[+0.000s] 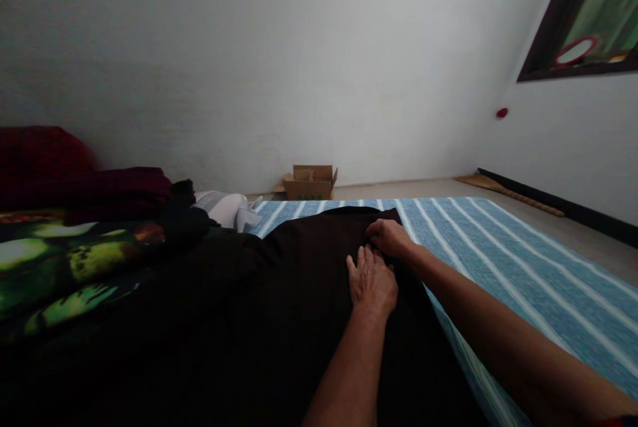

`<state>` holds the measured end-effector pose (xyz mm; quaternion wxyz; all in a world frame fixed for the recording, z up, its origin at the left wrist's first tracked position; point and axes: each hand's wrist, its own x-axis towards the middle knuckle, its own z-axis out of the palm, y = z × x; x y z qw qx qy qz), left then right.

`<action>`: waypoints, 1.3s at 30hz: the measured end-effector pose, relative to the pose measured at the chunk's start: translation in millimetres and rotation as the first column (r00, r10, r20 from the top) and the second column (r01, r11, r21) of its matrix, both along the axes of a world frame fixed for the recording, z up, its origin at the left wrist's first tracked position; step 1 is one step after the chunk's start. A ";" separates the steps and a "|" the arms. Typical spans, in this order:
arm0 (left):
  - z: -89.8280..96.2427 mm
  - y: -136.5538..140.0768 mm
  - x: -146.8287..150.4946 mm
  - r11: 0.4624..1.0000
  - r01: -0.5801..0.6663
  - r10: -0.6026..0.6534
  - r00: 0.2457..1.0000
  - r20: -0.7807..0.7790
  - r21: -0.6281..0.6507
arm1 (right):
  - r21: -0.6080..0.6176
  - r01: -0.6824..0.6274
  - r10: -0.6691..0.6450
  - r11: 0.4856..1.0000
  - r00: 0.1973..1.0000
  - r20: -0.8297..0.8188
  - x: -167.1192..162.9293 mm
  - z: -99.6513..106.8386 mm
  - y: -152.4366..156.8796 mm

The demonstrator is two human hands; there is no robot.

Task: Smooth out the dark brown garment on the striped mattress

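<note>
A large black garment [299, 294] is spread over the bed and fills the lower middle of the view; its exact kind does not show. My left hand [371, 281] lies palm down on it, fingers stretched forward and slightly apart. Just beyond and to the right, my right hand [391, 238] has its fingers curled onto the cloth near the garment's far right corner, pinching it. The fingertips of the left hand come close to the right hand. Under the garment is a blue and white striped sheet [498, 267].
On the left are piled a green patterned cloth [100, 254], a dark purple cloth [119, 188] and a red one [44, 151]. Pale fabric [224, 208] lies beyond them. An open cardboard box [312, 184] stands by the wall. A window [593, 15] is at upper right.
</note>
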<state>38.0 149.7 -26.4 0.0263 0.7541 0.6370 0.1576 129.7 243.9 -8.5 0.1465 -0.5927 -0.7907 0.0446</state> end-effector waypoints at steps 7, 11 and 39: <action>6.4 -11.0 0.5 0.988 -0.041 0.033 0.998 0.050 0.151 | -0.013 0.038 -0.038 0.999 0.999 0.028 -1.6 -13.6 5.9; 6.2 -11.8 2.2 0.990 -0.001 -0.005 0.999 0.038 0.142 | -0.007 0.020 -0.020 1.000 1.000 0.008 0.3 -10.9 4.1; 0.2 -11.9 4.2 0.975 0.073 -0.082 0.996 0.039 0.208 | -0.383 -0.210 0.366 0.899 0.841 0.399 -34.7 49.7 4.5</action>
